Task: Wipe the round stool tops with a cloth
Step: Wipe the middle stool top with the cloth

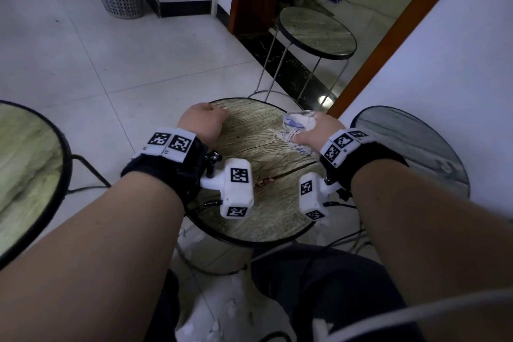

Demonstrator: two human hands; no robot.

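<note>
You were on the middle stool (266, 183), the one right in front of you, with three more stools around it: one at nine o'clock (25, 164), one at three o'clock (416, 147) and one at one o'clock by the doorway (317, 30). I judged the wiping of this top under way, with a reddish speck near its centre (dirt, perhaps) not yet reached; the next move called for dragging the cloth back toward six o'clock across it. Your right hand (319, 130) pressed down on the bunched cloth (297, 123) at the top's two o'clock edge, fingers curled into it. Your left hand (204, 122) sat at eleven o'clock, curled over the rim, apparently steadying the stool.
</note>
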